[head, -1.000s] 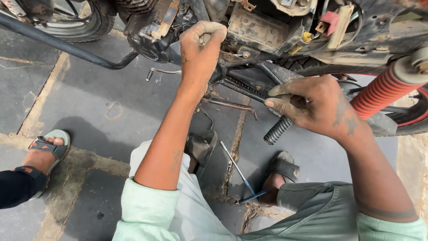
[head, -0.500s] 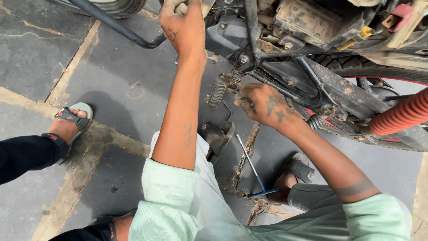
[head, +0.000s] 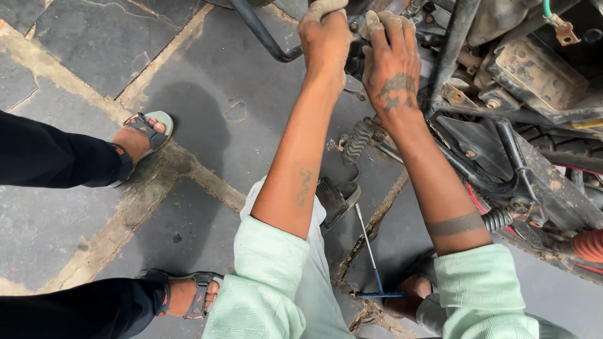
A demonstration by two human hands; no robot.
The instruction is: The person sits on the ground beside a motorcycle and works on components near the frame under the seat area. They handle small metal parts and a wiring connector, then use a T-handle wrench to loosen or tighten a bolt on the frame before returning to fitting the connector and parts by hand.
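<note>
Head view, looking down: motorcycle underside (head: 521,125) filling the right, grimy frame and engine parts over dark stone paving (head: 207,107). Left hand (head: 325,37) clenched shut around a part at the frame's top edge, beside a black bent tube (head: 260,34). Right hand (head: 391,59) just beside it, fingers curled onto the same spot, grip unclear. Blue-handled T-wrench (head: 372,263) lying below on the ground. Bystander's sandalled feet (head: 141,135) at left.

Pale green sleeves (head: 270,282), grey stone floor (head: 207,113), blue-handled tool (head: 375,276), grey-orange sandals (head: 141,129), orange-red spring (head: 587,245).
</note>
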